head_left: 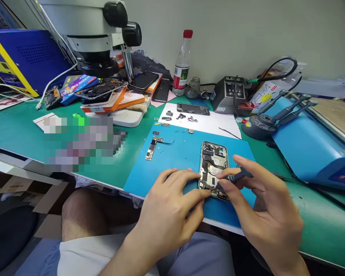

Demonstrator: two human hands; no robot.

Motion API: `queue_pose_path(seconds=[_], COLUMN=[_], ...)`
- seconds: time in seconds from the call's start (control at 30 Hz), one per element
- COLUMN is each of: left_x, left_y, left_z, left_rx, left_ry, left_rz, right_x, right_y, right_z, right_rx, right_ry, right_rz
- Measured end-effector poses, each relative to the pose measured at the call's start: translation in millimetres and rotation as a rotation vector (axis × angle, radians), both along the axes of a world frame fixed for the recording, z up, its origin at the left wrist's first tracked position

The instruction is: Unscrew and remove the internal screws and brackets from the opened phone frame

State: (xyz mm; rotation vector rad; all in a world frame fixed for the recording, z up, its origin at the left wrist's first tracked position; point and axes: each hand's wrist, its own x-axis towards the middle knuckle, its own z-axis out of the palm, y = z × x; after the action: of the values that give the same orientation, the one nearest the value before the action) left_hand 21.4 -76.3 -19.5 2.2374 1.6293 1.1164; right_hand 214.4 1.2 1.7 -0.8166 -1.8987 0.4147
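An opened phone housing (214, 163), with its flex cables and metal parts bare, lies face up on a blue mat (175, 168). My left hand (172, 209) holds it by the left and lower edges with its fingertips. Between the fingertips of my right hand (264, 207) is a small dark screwdriver (239, 175), slanting toward the lower part of the housing. Its tip is hard to make out behind my fingers. Left of the housing, a bare phone logic board (151, 148) with a thin cable rests on the mat.
Tiny screws and parts lie near the mat's top edge. Behind, a white sheet (230, 122) bears a phone screen (193, 109) and small components. A microscope (94, 42), water bottle (181, 69) and stacked phones stand farther back. At right are a tool holder (258, 124) and blue machine (313, 149).
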Motion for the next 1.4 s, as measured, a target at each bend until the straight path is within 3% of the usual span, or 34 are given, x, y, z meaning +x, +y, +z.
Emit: queue_pose_path(seconds=[0.13,0.23,0.43,0.57,0.7,0.8,0.93,1.2,1.4], left_x=[1.0,1.5,2.3,2.6,3.6,4.2,4.2,3.2,6.2], left_y=[0.4,1.0,2.1,2.8,4.2,5.4,6.3,5.6,5.3], left_z=[-0.5,-0.8,-0.4,-0.1,-0.8,-1.5,-1.9,-1.6,-1.6], left_rx=[0.008,0.009,0.023,0.02,0.024,0.038,0.041,0.055,0.071], left_ry=[0.008,0.009,-0.001,-0.006,-0.01,-0.019,-0.026,0.005,-0.008], left_rz=[0.017,0.027,0.022,0.032,0.044,0.054,0.067,0.058,0.094], right_x=[-14.2,-22.5,-25.1,-24.2,-21.1,-18.4,-17.9,-16.6,-16.8], right_y=[12.3,25.3,28.5,24.9,19.7,12.4,2.8,2.5,1.0], right_z=[10.3,9.3,-1.8,2.3,13.8,18.3,13.6,-1.6,-3.0], right_rx=[-0.182,-0.272,-0.163,-0.202,-0.396,-0.633,-0.9,-0.805,-0.769], right_ry=[0.264,0.164,-0.081,0.034,0.337,0.508,0.573,0.531,0.518], right_rz=[-0.117,-0.107,-0.108,-0.105,-0.086,-0.024,0.094,0.136,0.16])
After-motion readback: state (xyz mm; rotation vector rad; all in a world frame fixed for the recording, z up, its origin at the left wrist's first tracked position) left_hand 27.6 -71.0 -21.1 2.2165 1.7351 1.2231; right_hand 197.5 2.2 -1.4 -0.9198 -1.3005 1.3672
